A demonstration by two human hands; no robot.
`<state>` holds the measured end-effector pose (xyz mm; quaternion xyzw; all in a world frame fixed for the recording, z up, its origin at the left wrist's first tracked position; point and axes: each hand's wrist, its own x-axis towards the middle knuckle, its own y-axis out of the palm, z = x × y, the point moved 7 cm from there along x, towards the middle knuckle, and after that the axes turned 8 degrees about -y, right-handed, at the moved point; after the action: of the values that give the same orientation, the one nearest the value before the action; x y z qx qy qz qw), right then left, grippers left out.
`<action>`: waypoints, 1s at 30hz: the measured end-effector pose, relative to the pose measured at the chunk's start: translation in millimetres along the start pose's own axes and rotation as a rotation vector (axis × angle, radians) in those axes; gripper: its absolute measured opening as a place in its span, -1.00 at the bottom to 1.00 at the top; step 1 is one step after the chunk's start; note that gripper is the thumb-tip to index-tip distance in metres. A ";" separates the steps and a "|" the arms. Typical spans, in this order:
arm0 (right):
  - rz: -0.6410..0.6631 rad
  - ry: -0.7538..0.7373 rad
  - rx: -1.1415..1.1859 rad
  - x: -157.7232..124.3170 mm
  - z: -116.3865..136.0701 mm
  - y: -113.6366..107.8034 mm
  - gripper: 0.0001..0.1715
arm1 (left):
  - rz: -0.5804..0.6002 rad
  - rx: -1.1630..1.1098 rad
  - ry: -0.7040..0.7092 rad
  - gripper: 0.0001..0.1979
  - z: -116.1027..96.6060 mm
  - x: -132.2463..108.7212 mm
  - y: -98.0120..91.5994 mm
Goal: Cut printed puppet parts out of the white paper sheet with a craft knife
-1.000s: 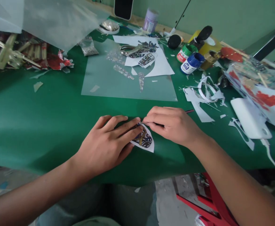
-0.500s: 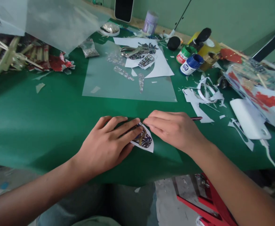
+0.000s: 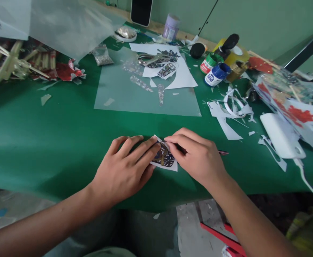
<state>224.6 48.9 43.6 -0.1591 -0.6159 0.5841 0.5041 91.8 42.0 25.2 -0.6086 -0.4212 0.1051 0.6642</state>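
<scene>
On mat (image 3: 51, 142): left hand (image 3: 124, 168) splayed on cutout (image 3: 166, 159); right hand (image 3: 199, 160) clamped on tool (image 3: 223, 152); blue jar (image 3: 216, 74) label illegible.

A clear plastic sheet (image 3: 135, 96) lies on the green table cover (image 3: 51, 142). Scissors (image 3: 148, 59) rest on the sheet's far edge. To the sheet's right are a blue-capped jar (image 3: 217, 74), a green-capped jar (image 3: 210, 61) and white paper scraps (image 3: 231, 107). Well to its left lies a bundle of sticks (image 3: 9, 64).
</scene>
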 end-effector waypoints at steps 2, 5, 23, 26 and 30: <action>-0.004 -0.010 -0.011 0.2 1.7 -0.1 -0.78 | 0.001 -0.007 -0.002 -0.65 0.8 0.5 -0.7; -0.014 -0.023 -0.023 0.7 3.0 -0.8 -0.79 | 0.004 -0.011 -0.006 -0.65 1.6 1.0 -1.4; -0.021 -0.059 -0.072 0.4 5.8 -0.8 -0.80 | -0.008 -0.005 -0.010 -0.66 1.2 0.7 0.3; -0.035 -0.052 -0.070 -0.5 5.1 -0.8 -0.81 | -0.013 -0.006 -0.009 -0.66 1.2 -0.2 -0.7; -0.031 -0.052 -0.057 -1.1 4.8 0.0 -0.80 | -0.012 -0.007 -0.009 -0.66 1.7 -0.3 -1.0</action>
<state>221.2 45.4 44.1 -0.1486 -0.6477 0.5623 0.4921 90.0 42.8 25.8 -0.6080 -0.4281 0.1025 0.6607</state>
